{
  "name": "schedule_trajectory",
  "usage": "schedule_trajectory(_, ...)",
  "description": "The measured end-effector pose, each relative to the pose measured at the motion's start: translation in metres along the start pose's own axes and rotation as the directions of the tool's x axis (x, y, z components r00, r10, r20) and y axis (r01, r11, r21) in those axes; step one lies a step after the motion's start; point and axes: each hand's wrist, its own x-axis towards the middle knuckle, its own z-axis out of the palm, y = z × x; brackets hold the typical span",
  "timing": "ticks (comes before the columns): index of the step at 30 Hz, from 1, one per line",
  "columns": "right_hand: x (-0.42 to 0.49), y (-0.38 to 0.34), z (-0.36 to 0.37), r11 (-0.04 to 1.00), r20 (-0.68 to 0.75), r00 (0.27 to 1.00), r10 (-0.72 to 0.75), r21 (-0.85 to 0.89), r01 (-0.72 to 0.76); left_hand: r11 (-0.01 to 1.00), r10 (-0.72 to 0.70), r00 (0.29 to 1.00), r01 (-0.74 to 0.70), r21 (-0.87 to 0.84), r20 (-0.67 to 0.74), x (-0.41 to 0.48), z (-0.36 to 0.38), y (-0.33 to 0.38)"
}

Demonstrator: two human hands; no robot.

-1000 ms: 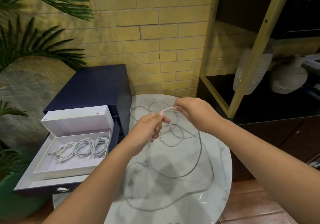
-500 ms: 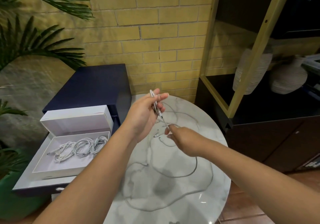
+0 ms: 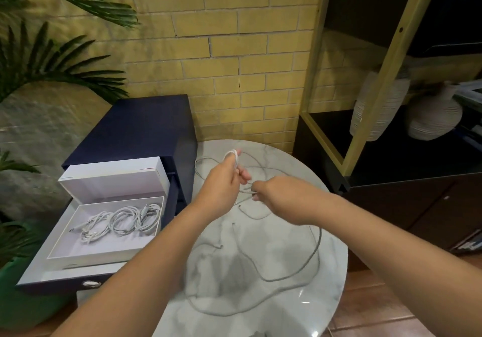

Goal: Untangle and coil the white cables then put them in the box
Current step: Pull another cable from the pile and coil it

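Note:
Tangled white cables [image 3: 307, 261] lie in loose loops on the round marble table [image 3: 331, 292]. My left hand [image 3: 224, 177] holds a small folded loop of one cable above the table's far part, the loop sticking up past my fingers. My right hand [image 3: 271, 190] is just to its right and pinches the same cable lower down. An open white box [image 3: 62, 245] sits to the left on a pulled-out drawer. Several coiled white cables [image 3: 122, 219] lie inside the box.
The box lid [image 3: 112, 177] stands up behind the box against a dark blue cabinet [image 3: 146, 125]. Palm leaves [image 3: 52, 60] hang at the left. A yellow brick wall is behind the table. A dark shelf unit with two ribbed vases [image 3: 433, 117] stands at the right.
My left hand has stayed raised and now has a cable loop folded over its fingers. My right hand has come up from the table, closer to the left hand.

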Motion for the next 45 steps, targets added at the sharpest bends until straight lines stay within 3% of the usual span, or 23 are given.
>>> schedule_trajectory(3, -0.002, 0.008, -0.016, 1.000, 0.014, 1.000, -0.011, -0.010, 0.011, 0.999, -0.029, 0.993, 0.026, 0.030, 0.118, -0.005, 0.001, -0.003)
schedule_trajectory(14, 0.006, 0.022, -0.028, 0.995, -0.142, 0.986, -0.090, -0.046, 0.084, 0.992, -0.116, 0.961, 0.125, -0.021, 0.253, -0.008, -0.003, 0.000)
schedule_trajectory(22, 0.019, 0.040, -0.028, 0.979, -0.349, 0.915, -0.203, -0.100, 0.179, 0.946, -0.172, 0.937, 0.243, -0.213, 0.303, -0.014, -0.008, 0.013)
schedule_trajectory(26, 0.020, 0.040, -0.024, 0.988, -0.435, 0.889, -0.144, -0.011, 0.154, 0.868, -0.155, 0.956, 0.251, -0.428, 0.248, -0.014, -0.006, 0.018)
schedule_trajectory(32, 0.018, 0.045, 0.011, 0.974, -0.291, 0.956, 0.048, 0.227, 0.020, 0.768, -0.166, 0.965, 0.255, -0.588, 0.201, -0.010, -0.007, 0.022)
schedule_trajectory(36, 0.022, 0.045, 0.035, 0.920, -0.207, 0.963, 0.171, 0.384, -0.081, 0.644, -0.167, 0.967, 0.253, -0.722, 0.190, -0.005, -0.009, 0.029)
schedule_trajectory(40, 0.019, 0.031, 0.052, 0.912, -0.134, 0.979, 0.151, 0.402, -0.085, 0.565, -0.181, 0.975, 0.208, -0.798, 0.126, 0.006, -0.009, 0.037)
schedule_trajectory(42, 0.018, 0.020, 0.049, 0.907, -0.118, 0.986, 0.117, 0.418, -0.057, 0.685, -0.196, 0.980, 0.166, -0.709, 0.040, 0.013, -0.006, 0.033)
schedule_trajectory(45, 0.019, 0.006, 0.039, 0.902, -0.053, 0.997, 0.056, 0.431, -0.028, 0.914, -0.095, 0.991, 0.048, -0.402, -0.097, 0.013, 0.000, 0.024)
